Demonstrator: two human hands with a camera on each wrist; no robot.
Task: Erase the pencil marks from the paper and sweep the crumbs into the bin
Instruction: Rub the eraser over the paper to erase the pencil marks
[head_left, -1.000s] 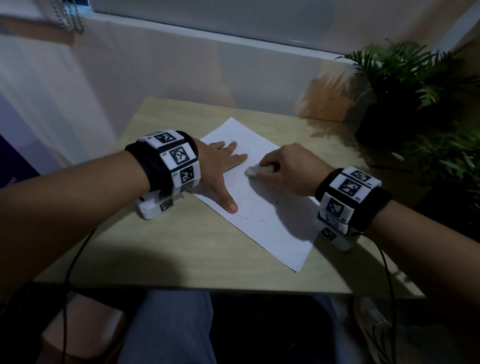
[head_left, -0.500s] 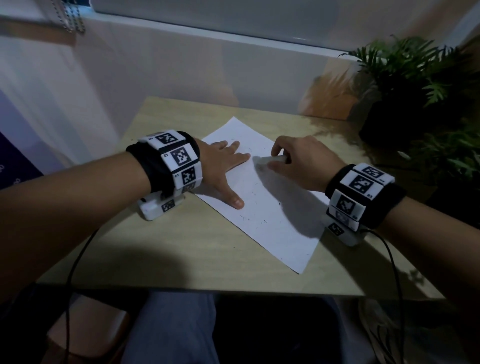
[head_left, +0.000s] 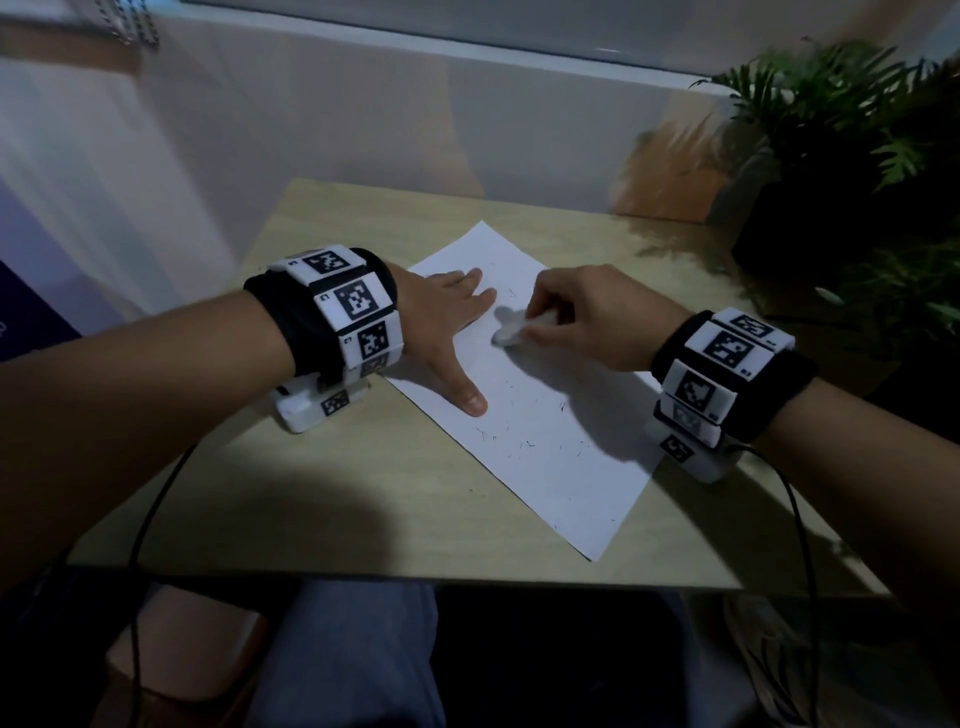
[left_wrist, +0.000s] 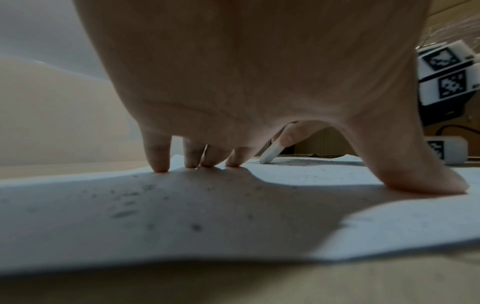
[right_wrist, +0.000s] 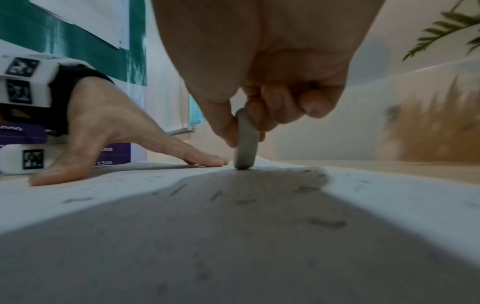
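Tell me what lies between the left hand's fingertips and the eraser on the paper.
Only a short strip of bare paper. The head view shows the left hand pressed flat, with the eraser pinched by the right hand just beyond its fingertips, apart from them.

Just left of the eraser (head_left: 508, 332) pinched by the right hand (head_left: 597, 317), the way is blocked by the flat left hand (head_left: 447, 322). Toward the sitter, open paper (head_left: 561, 467) strewn with crumbs (head_left: 524, 441) is left. Far right, the table (head_left: 363, 467) is bounded by potted plants (head_left: 841, 156).
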